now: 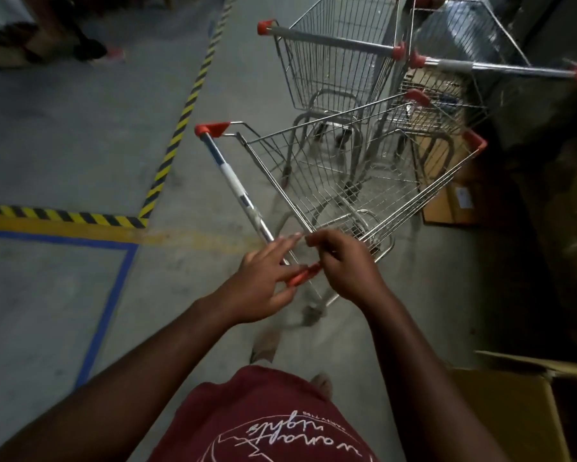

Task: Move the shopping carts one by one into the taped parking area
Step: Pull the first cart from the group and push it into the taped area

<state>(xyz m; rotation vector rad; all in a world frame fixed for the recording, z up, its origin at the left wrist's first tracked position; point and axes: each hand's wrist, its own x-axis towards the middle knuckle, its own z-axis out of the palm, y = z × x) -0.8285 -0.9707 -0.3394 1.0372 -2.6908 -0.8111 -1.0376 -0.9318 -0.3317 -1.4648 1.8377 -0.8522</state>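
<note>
Behind both blurred hands (300, 271), near cart's (347, 181) red handle end, mostly hidden.

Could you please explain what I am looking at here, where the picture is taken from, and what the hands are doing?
This is one wide-angle picture from a camera worn on a person's head, looking forward and down, so you see their own arms and red shirt. There is no machine.

The left hand lies with straight fingers against the near end of the nearest cart's handle. The right hand has its fingers curled at the wire rim of the nearest cart; motion blur hides the exact grip.

Behind it stand an empty cart and a loaded cart holding wrapped goods.

On the concrete floor, left, run yellow-black tape and blue tape marking areas. Cardboard boxes sit to the right.
</note>
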